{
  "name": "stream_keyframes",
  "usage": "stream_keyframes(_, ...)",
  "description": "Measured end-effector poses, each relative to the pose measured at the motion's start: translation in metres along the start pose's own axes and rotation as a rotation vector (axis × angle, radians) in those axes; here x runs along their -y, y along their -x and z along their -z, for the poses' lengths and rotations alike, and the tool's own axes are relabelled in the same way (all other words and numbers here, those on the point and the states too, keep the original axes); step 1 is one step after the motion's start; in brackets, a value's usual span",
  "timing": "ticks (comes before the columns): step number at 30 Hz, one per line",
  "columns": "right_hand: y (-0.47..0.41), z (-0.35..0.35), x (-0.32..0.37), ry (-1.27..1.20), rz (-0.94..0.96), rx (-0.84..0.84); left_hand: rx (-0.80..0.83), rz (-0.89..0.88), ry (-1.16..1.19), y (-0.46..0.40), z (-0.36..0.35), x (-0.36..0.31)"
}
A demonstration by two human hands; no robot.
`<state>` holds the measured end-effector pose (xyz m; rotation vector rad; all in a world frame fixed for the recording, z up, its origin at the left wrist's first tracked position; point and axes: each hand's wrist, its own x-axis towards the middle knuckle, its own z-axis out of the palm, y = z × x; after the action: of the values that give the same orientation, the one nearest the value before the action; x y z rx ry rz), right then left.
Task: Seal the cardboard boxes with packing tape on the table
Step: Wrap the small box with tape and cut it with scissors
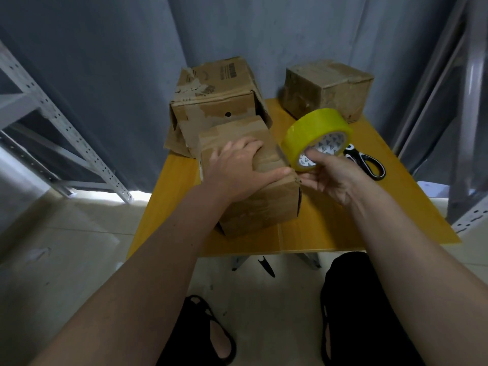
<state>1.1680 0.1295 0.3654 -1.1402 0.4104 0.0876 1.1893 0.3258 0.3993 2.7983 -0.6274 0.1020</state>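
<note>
Our left hand (237,167) presses flat-fingered on the near cardboard box (253,180); our right hand (332,175) grips the yellow tape roll (317,138) just right of the box's right edge.

Head-worn view, forward and downward

The yellow table (330,220) carries three cardboard boxes (258,196) (all worn) and black-handled scissors (367,162).

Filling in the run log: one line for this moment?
left hand flat on near box | right hand holds tape roll beside it | scissors on table
</note>
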Motion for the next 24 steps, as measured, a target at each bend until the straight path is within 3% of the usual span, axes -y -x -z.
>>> stream_keyframes(12, -0.006, 0.002, -0.019, -0.178, -0.095, -0.109, -0.009, 0.057, 0.028, 0.003, -0.002, 0.003)
stream_keyframes(16, -0.007, -0.001, -0.021, -0.199, -0.116, -0.147, -0.200, 0.369, 0.103, 0.006, -0.001, 0.006)
stream_keyframes(19, -0.006, -0.002, -0.024, -0.263, -0.144, -0.154, -0.137, 0.567, 0.289, 0.007, 0.005, 0.011)
stream_keyframes(24, -0.003, -0.003, -0.027, -0.346, -0.143, -0.169, -0.081, 0.633, 0.697, 0.007, 0.006, 0.024)
